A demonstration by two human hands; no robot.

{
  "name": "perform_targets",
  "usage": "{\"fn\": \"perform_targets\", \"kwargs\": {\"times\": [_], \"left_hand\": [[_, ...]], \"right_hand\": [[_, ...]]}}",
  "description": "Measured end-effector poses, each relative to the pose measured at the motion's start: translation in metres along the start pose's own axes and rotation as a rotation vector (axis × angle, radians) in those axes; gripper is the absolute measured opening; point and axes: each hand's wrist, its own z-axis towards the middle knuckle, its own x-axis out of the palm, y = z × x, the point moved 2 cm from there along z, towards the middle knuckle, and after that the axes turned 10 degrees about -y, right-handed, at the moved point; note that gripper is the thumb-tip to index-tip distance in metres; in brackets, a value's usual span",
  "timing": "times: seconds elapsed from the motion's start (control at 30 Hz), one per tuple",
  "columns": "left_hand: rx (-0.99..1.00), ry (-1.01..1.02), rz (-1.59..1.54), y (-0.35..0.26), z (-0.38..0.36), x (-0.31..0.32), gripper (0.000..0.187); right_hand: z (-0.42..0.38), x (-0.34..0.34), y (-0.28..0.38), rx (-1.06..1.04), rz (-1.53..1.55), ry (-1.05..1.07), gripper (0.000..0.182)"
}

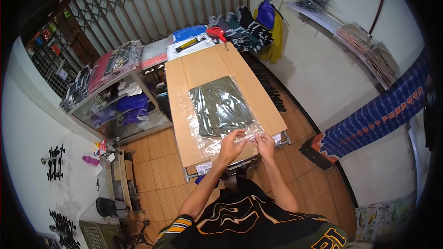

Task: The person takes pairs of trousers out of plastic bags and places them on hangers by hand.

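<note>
Left hand (230, 144): closed on the plastic bag's (217, 110) near edge.
Right hand (264, 144): pinched on the same edge.
Bag: laid flat on the table (184, 110) (dark shirt (220, 106) inside).

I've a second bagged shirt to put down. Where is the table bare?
The table is bare between the bagged shirt and the far-end clutter, and along its left edge. The near edge is crowded: left hand and right hand are on the bag's open end.
</note>
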Motion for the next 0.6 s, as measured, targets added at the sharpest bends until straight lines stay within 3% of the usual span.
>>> {"fn": "perform_targets", "kwargs": {"times": [0.07, 0.23, 0.37, 0.43, 0.6], "left_hand": [[0.084, 0.028, 0.039, 0.005, 0.007, 0.017, 0.036], [0.067, 0.118, 0.007, 0.014, 0.013, 0.036, 0.033], [-0.004, 0.126, -0.019, 0.022, 0.013, 0.04, 0.028], [-0.161, 0.145, -0.155, 0.028, 0.013, 0.04, 0.023], [-0.193, 0.135, -0.187, 0.042, 0.015, 0.043, 0.017]], "right_hand": [[0.0, -0.002, -0.003, -0.024, -0.02, -0.007, 0.018], [0.001, -0.003, -0.006, -0.035, 0.014, 0.016, 0.017], [-0.001, -0.002, -0.005, -0.064, -0.036, 0.034, 0.015], [-0.003, 0.0, -0.006, -0.097, -0.008, 0.055, 0.015], [-0.006, -0.001, -0.001, -0.107, -0.031, 0.092, 0.014]]}}
